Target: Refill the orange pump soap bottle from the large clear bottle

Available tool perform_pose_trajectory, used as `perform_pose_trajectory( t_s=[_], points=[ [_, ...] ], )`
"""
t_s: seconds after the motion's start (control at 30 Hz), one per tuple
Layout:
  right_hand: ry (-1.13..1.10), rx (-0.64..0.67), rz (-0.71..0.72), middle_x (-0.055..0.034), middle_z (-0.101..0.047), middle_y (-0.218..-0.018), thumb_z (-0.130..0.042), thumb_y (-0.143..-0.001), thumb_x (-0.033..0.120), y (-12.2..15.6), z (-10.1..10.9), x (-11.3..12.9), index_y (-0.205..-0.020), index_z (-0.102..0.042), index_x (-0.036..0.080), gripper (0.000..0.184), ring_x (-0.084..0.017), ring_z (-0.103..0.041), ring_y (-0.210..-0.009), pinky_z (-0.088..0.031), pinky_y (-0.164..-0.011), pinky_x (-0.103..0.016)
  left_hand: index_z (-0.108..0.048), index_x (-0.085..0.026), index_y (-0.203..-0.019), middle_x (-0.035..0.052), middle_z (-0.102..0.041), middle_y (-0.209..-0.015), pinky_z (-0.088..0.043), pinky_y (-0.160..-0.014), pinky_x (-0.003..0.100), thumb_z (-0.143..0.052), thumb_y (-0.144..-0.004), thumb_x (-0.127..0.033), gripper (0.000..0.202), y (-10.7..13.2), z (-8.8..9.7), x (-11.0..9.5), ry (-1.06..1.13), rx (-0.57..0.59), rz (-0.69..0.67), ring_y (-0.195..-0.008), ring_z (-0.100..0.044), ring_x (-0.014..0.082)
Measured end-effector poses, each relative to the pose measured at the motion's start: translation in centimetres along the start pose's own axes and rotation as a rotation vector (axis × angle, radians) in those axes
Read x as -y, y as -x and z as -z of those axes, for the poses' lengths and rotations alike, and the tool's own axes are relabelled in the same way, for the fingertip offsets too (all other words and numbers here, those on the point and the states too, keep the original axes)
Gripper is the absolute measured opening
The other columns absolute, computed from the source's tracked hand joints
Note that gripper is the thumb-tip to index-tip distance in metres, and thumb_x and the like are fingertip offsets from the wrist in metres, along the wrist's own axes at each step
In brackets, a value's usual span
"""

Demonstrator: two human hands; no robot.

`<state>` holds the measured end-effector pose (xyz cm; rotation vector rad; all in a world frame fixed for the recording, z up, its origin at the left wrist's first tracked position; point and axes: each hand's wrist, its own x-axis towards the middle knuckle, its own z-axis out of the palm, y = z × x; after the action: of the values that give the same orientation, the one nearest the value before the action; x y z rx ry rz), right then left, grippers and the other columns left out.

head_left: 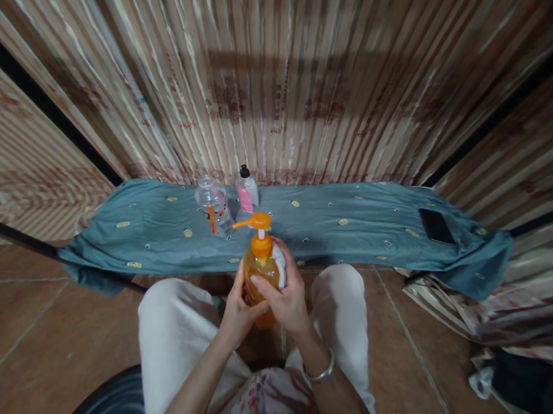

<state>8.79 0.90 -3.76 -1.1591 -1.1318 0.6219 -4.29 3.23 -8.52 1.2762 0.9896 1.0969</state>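
An amber pump bottle [261, 269] with an orange pump head is held upright between my hands, above my lap. My left hand [239, 311] wraps around its lower left side. A white cloth [279, 265] is pressed against the bottle's right side by my right hand [288, 299], whose thumb lies across the front of the bottle. The orange spout points left. Beyond it, on the low table, stand a clear plastic bottle [214, 207] with an orange label and a smaller bottle [247, 193] with a pink label and black cap.
A blue-green patterned cloth [342, 222] covers the low table. At the right end lies a black phone [436, 226]. Striped curtains [274, 83] hang behind and at both sides, with dark poles [48, 95] at the corners. A black round object [105, 401] sits on the tiled floor, lower left.
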Motion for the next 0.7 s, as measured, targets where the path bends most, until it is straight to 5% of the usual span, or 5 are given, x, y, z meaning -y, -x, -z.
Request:
perform_pose_trajectory(
  t_s=[0.2,0.47,0.7],
  points=[
    [0.194,-0.019,0.229,-0.0135,-0.058,-0.172,-0.065,-0.105,0.032,1.7,-0.4,-0.9,-0.169,-0.050,0.029,0.066,-0.028,-0.051,-0.162,-0.047,-0.131,-0.053,-0.056,-0.020,-0.163,0.0194,-0.065,-0.162,-0.051,-0.128,0.051,-0.099,-0.066,-0.042,0.109,0.0,-0.6,0.5,-0.007,-0.129,-0.035,-0.151,-0.063,0.0409],
    [0.259,0.104,0.285,-0.0118,-0.027,-0.190,-0.053,-0.111,0.036,4.5,-0.3,-1.4,-0.183,-0.023,0.031,0.078,-0.032,-0.033,-0.173,-0.045,-0.133,-0.055,-0.054,-0.020,-0.164,0.0180,-0.071,-0.154,-0.062,-0.113,0.045,-0.100,-0.061,-0.045,0.115,0.0,-0.4,-0.1,0.143,-0.147,0.007,-0.139,-0.071,0.0393],
    [0.130,0.073,0.196,-0.0069,-0.048,-0.181,-0.041,-0.115,0.041,2.4,0.1,-0.3,-0.174,-0.047,0.034,0.059,-0.026,-0.043,-0.168,-0.044,-0.134,-0.053,-0.053,-0.024,-0.164,0.0126,-0.079,-0.139,-0.066,-0.104,0.042,-0.101,-0.060,-0.042,0.116,0.9,-0.5,-1.7,0.059,-0.098,0.021,-0.123,-0.079,0.0356]
  ],
)
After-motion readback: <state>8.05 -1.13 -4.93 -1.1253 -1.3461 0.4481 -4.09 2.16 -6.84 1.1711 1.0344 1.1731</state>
